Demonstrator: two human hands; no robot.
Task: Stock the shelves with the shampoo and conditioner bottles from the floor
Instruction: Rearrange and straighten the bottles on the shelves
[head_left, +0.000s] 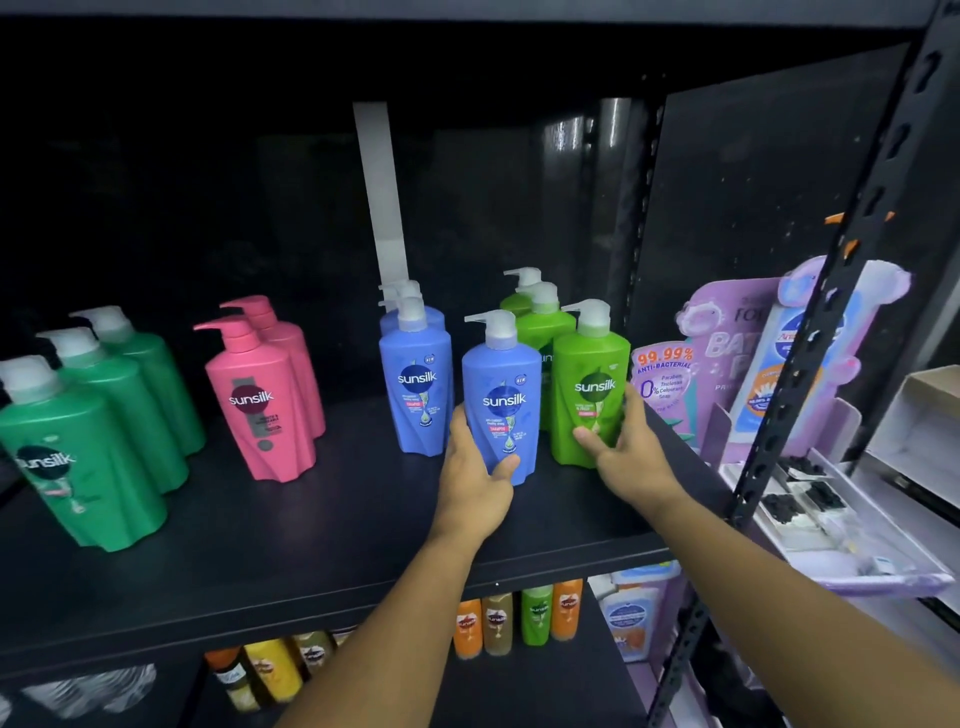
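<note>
1. Dark green pump bottles (104, 415) stand at the left of the black shelf (311, 545).
2. Pink bottles (265, 395) stand right of them.
3. The left hand (475, 483) grips an upright blue bottle (501, 400).
4. The right hand (623, 447) clasps a light green bottle (589, 384) just beside it.

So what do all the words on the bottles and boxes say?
"sunsilk": blue bottle in left hand
"sunsilk": green bottle in right hand
"sunsilk": pink bottle
"99.99% ANTI-BACTERIAL": purple display card
Smaller print and the lower-shelf bottles: too blurred to read.
</note>
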